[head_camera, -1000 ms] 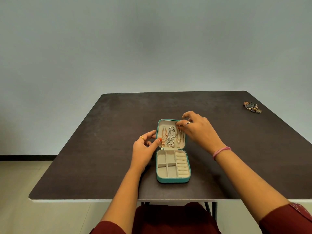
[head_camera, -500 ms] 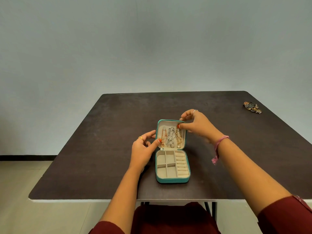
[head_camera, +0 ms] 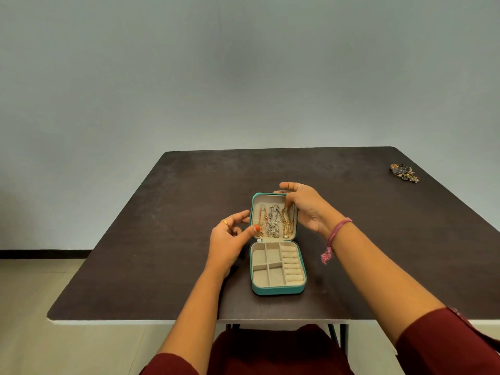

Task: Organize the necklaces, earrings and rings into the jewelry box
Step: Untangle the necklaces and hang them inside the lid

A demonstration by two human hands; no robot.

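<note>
We see the left hand pinching the left edge of the open jewelry box lid with a narrow grip, necklaces hanging inside, the right hand gripping its top right corner, on the table

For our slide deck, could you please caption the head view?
Both hands steady the open teal jewelry box's lid, three chain necklaces hanging inside.

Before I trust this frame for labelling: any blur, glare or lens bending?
Head view: sharp around the jewelry box and both hands; soft, even light, no glare; faint shadows on the table; wide-angle bending tilts the table edges outward; the far pile of jewelry is too small to make out.
</note>
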